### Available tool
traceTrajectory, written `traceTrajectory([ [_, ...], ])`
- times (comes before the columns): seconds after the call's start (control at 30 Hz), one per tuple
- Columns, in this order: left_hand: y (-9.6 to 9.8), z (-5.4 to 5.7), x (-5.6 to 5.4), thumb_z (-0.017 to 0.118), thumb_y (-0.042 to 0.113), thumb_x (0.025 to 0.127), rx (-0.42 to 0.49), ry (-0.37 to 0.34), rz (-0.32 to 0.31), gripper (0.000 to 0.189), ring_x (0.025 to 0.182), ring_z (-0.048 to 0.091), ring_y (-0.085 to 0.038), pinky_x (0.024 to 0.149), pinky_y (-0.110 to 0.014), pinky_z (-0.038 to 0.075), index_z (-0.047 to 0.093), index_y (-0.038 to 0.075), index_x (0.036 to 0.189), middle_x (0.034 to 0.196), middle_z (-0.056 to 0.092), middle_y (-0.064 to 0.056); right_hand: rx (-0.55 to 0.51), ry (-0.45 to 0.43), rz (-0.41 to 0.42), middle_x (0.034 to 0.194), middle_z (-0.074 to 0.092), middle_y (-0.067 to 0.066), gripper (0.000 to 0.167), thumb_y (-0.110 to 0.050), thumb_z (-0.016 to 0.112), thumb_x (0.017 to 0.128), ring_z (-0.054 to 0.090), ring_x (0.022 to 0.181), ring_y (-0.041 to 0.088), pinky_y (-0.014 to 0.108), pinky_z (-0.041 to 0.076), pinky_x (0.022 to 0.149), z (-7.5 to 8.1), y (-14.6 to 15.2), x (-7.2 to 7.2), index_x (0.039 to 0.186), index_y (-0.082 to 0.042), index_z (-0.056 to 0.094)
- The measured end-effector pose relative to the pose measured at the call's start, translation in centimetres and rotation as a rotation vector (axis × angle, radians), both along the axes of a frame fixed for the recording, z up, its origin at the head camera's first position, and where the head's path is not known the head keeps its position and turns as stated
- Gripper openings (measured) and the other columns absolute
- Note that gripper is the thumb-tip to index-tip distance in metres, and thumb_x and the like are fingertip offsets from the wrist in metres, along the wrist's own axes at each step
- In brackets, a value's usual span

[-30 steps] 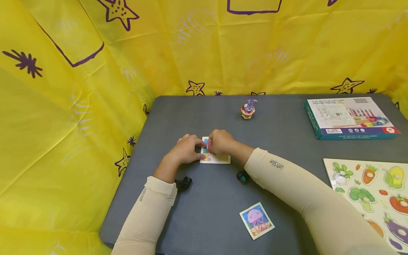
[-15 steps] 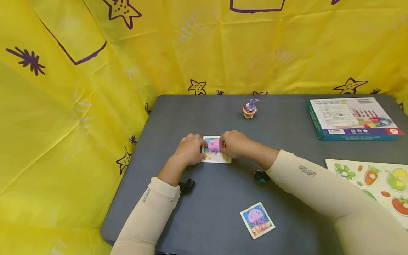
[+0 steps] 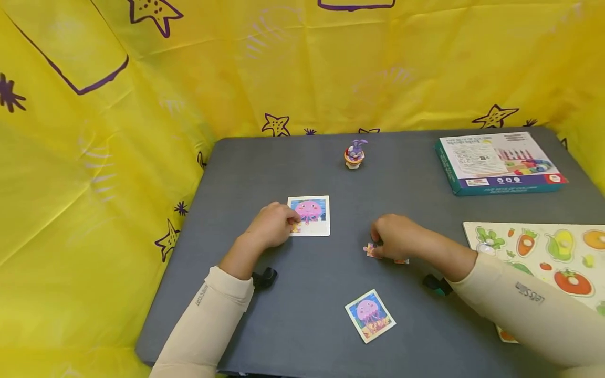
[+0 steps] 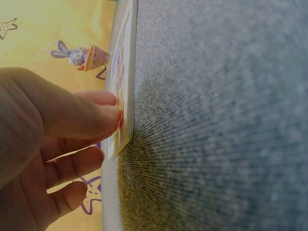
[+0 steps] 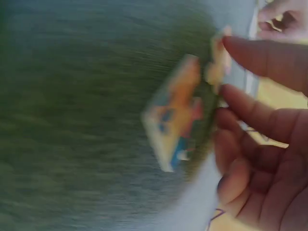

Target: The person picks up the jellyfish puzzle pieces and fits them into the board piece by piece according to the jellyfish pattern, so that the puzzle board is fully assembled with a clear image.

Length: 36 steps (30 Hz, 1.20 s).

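A jigsaw board [image 3: 319, 229] with a white rim lies mid-table, its upper part showing a pink jellyfish and its lower right part bare. My left hand [image 3: 268, 227] is at its lower left, thumb and index finger together on an orange corner puzzle piece [image 3: 296, 227]; the left wrist view shows the other fingers loosely bent beside the board. My right hand [image 3: 399, 236] is low over the table to the right, with a small orange piece [image 5: 219, 62] between thumb and index finger. Another orange-and-blue piece [image 5: 175, 110] lies near it, partly under the hand in the head view.
A jellyfish picture card [image 3: 371, 316] lies nearer the front edge. A rabbit figurine [image 3: 354, 154] stands behind the board. At the right are a boxed toy set [image 3: 501, 164] and a vegetable peg puzzle [image 3: 534, 268]. Yellow cloth [image 3: 312, 68] hangs behind and at the left.
My right hand has moved from the board to the loose pieces at the right, uncovering the jellyfish. My left thumb and index finger, earlier spread along the board's left edge, have come together at its corner.
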<state>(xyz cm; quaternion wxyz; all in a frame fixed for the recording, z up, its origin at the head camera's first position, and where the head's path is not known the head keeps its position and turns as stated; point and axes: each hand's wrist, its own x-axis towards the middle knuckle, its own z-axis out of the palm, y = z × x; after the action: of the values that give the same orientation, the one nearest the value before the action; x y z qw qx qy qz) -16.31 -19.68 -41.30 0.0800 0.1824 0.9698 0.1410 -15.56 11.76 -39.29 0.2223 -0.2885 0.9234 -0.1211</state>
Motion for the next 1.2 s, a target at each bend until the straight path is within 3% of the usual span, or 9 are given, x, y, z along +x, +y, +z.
traceTrajectory([
  [0.1, -0.2, 0.2, 0.3, 0.066, 0.007, 0.091, 0.011, 0.008, -0.010, 0.022, 0.100, 0.060, -0.024, 0.092, -0.043, 0.048, 0.079, 0.012, 0.107, 0.097, 0.072, -0.002, -0.056, 0.042, 0.000, 0.080, 0.060, -0.001, 0.022, -0.026, 0.083, 0.084, 0.053, 0.074, 0.016, 0.034, 0.048, 0.069, -0.5, 0.1, 0.5, 0.079, -0.013, 0.067],
  [0.23, -0.2, 0.4, 0.4, 0.068, 0.010, 0.091, 0.022, 0.011, -0.032, 0.020, 0.098, 0.061, -0.024, 0.091, -0.042, 0.049, 0.078, 0.011, 0.108, 0.096, 0.072, -0.002, -0.136, 0.041, -0.006, 0.075, 0.059, -0.002, 0.019, -0.018, 0.083, 0.084, 0.052, 0.069, 0.015, 0.031, 0.045, 0.065, -0.7, -0.5, 0.3, 0.077, -0.013, 0.065],
  [0.4, -0.3, 0.5, 0.4, 0.069, 0.011, 0.091, 0.012, -0.015, -0.014, 0.021, 0.093, 0.060, -0.021, 0.087, -0.039, 0.049, 0.078, 0.012, 0.110, 0.091, 0.069, 0.000, -0.299, -0.051, -0.055, 0.071, 0.066, -0.005, 0.008, -0.009, 0.079, 0.087, 0.057, 0.064, 0.011, 0.028, 0.046, 0.063, -0.4, -3.5, -1.7, 0.084, -0.011, 0.071],
  [0.57, -0.3, 0.6, 0.1, 0.070, 0.011, 0.090, 0.009, -0.051, -0.004, 0.022, 0.092, 0.058, -0.020, 0.086, -0.038, 0.048, 0.077, 0.012, 0.110, 0.089, 0.067, 0.001, -0.366, -0.087, -0.092, 0.073, 0.071, -0.005, 0.005, -0.013, 0.079, 0.087, 0.059, 0.063, 0.008, 0.026, 0.047, 0.064, -0.3, -7.7, -4.0, 0.090, -0.011, 0.076],
  [0.8, -0.6, 0.6, -0.5, 0.072, 0.009, 0.087, 0.070, -0.091, -0.032, 0.020, 0.084, 0.058, -0.016, 0.081, -0.032, 0.048, 0.078, 0.012, 0.106, 0.084, 0.067, 0.003, -0.330, -0.125, -0.053, 0.072, 0.068, -0.005, 0.003, -0.012, 0.078, 0.086, 0.058, 0.068, 0.009, 0.023, 0.045, 0.063, -1.0, -11.6, -5.6, 0.089, -0.012, 0.079],
  [1.0, -0.5, 0.4, -0.9, 0.074, 0.012, 0.088, 0.081, -0.067, -0.028, 0.014, 0.084, 0.063, -0.017, 0.082, -0.033, 0.051, 0.081, 0.015, 0.101, 0.087, 0.074, 0.005, -0.260, -0.036, -0.012, 0.075, 0.066, -0.004, 0.004, -0.012, 0.076, 0.083, 0.059, 0.074, 0.015, 0.030, 0.046, 0.067, -1.3, -13.0, -5.6, 0.085, -0.015, 0.079],
  [1.2, 0.1, 0.5, -1.2, 0.080, 0.019, 0.086, 0.051, -0.042, 0.030, 0.011, 0.086, 0.066, -0.020, 0.081, -0.036, 0.052, 0.082, 0.017, 0.097, 0.089, 0.077, 0.004, -0.209, 0.025, -0.025, 0.079, 0.069, -0.003, 0.004, -0.015, 0.076, 0.083, 0.062, 0.079, 0.019, 0.036, 0.048, 0.070, -1.3, -13.0, -5.6, 0.084, -0.018, 0.078],
])
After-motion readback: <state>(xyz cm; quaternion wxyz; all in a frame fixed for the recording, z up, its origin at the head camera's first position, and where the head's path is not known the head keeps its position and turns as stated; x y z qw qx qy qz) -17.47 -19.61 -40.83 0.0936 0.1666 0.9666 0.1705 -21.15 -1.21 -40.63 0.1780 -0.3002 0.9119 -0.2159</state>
